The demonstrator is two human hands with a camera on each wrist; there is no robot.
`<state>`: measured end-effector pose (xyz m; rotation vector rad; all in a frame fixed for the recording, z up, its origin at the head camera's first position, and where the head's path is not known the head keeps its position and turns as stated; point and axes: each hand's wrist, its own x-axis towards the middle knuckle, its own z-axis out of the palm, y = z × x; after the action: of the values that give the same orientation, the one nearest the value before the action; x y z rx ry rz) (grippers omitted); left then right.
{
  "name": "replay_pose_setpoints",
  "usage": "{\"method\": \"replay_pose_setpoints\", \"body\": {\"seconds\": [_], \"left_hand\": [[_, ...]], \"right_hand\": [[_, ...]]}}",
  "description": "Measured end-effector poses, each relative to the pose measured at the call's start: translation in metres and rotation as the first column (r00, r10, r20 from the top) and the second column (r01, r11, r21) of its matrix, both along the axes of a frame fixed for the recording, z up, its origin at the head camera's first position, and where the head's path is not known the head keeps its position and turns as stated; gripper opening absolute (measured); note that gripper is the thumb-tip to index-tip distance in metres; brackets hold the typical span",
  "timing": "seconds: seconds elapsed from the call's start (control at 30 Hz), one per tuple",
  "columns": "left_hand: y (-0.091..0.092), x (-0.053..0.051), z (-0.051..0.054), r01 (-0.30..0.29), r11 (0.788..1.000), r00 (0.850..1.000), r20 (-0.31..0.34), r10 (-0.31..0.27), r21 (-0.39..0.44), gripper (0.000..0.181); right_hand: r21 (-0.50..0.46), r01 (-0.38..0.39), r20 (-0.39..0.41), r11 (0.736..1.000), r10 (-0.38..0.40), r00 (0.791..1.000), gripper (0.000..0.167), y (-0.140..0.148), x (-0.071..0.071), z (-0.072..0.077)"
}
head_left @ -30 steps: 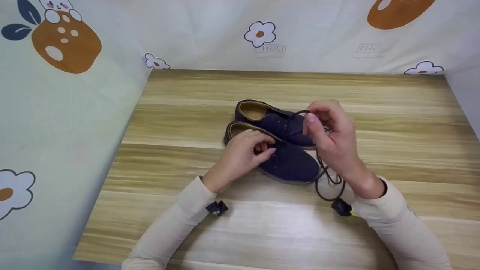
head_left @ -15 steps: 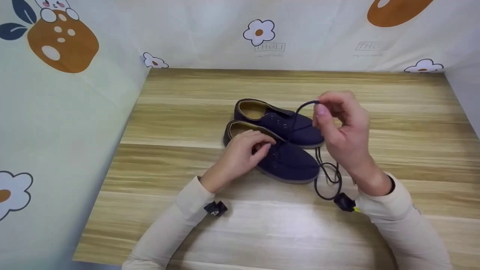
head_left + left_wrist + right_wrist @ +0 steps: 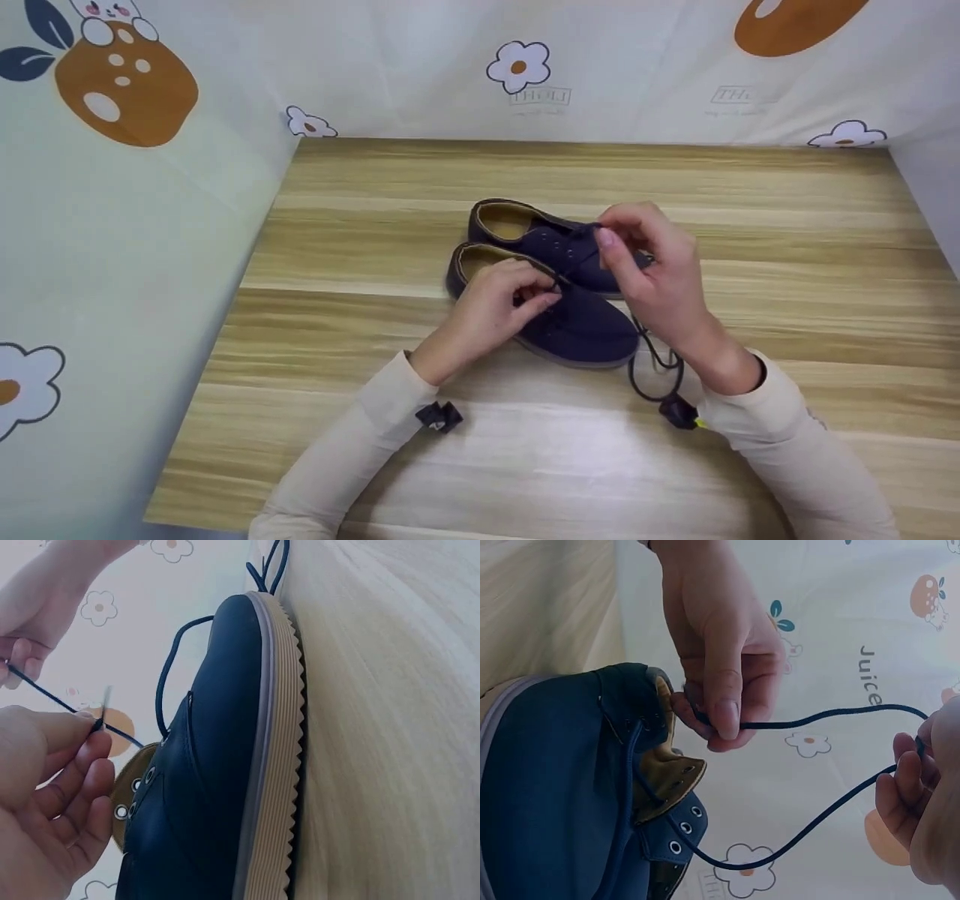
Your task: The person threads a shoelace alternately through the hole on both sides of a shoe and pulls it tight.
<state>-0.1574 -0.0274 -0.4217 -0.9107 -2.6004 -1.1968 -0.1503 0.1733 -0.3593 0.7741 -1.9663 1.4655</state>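
Note:
Two dark navy lace-up shoes lie side by side; the nearer shoe (image 3: 592,330) has the left hand (image 3: 499,300) above its eyelets, the farther shoe (image 3: 555,244) lies behind. Thumb and fingers of the left hand (image 3: 56,787) pinch a dark lace near its tip, beside the eyelets. The right hand (image 3: 660,270), raised over the farther shoe's toe, pinches the same lace (image 3: 817,821) farther along. In the right wrist view the lace runs from the shoe's eyelets to the right hand (image 3: 930,802) and back to the left hand (image 3: 724,675).
Loose lace loops (image 3: 656,397) lie on the wooden table (image 3: 337,322) right of the toes. Black devices are at both wrists, the left one (image 3: 439,416) and the right one (image 3: 679,411). A patterned sheet (image 3: 412,67) hangs behind and on the left.
The right hand moved right and up with the lace, then came back left and down near the left hand. The left hand has shifted slightly right; the shoes stay in place.

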Motion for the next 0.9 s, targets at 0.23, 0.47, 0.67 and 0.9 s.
{"method": "replay_pose_setpoints", "body": {"seconds": [0.23, 0.47, 0.67, 0.9], "left_hand": [[-0.013, -0.003, 0.001, -0.100, 0.993, 0.994, -0.040, 0.097, -0.070, 0.010], [-0.021, 0.002, 0.005, -0.077, 0.994, 0.996, -0.048, 0.073, -0.080, 0.010], [-0.021, 0.005, 0.008, -0.063, 0.997, 0.996, -0.072, 0.059, -0.045, 0.013], [-0.022, 0.003, 0.006, -0.062, 0.998, 0.998, -0.016, 0.062, 0.025, 0.016]], "right_hand": [[0.041, 0.023, 0.038, 0.999, -0.024, 0.999, 0.006, 0.005, -0.001, -0.010], [0.147, 0.032, 0.085, 0.989, -0.045, 0.995, 0.006, 0.009, -0.003, -0.024], [0.422, 0.120, 0.080, 0.899, -0.168, 0.983, 0.011, 0.010, -0.003, -0.038], [0.528, 0.149, -0.002, 0.836, -0.175, 0.985, 0.055, 0.008, 0.002, -0.035]]}}
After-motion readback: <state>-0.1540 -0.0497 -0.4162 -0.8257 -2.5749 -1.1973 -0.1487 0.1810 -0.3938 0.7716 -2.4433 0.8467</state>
